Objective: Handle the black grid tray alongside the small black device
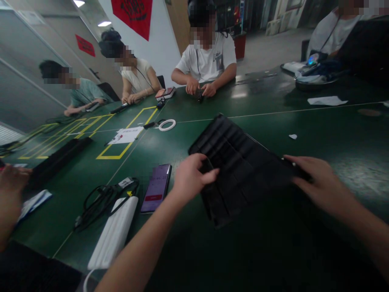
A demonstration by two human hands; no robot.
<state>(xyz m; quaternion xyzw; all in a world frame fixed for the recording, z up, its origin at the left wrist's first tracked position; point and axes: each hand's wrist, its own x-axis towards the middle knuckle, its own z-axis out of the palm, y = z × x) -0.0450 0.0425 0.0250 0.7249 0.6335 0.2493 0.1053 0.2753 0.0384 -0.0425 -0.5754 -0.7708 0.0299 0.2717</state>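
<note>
ITEM: black fabric case, ribbed w/ sewn slots, lying flat on green table, slightly skewed. Landmark for all entries below.

HANDS:
- Left hand: at case's near-left edge, fingers curled over the fabric, thumb pressed on top; pinching that edge.
- Right hand: at case's right corner, fingers laid flat on it; palm faces down, so can't tell if it grips or only presses.

AROUND THE CASE:
- Phone, screen lit, just left of case, near left hand.
- White power bank and black cable bundle, further left, toward the near table edge.
- White cable ring, beyond case, up-left.
- Paper sheet inside yellow tape outline, left of the ring.
- Small white scrap, just beyond case's right side.
- Other persons seated across the table, well apart from case, busy w/ own items. A separate hand at far left, not the wearer's.

RISKS (judgement):
- Fabric is limp; held at one edge only, it may sag or fold crooked.
- Left elbow sweeps close to phone; a wide pull could knock it toward the cables.
- Any contents in slots not visible; tilting might spill them.
</note>
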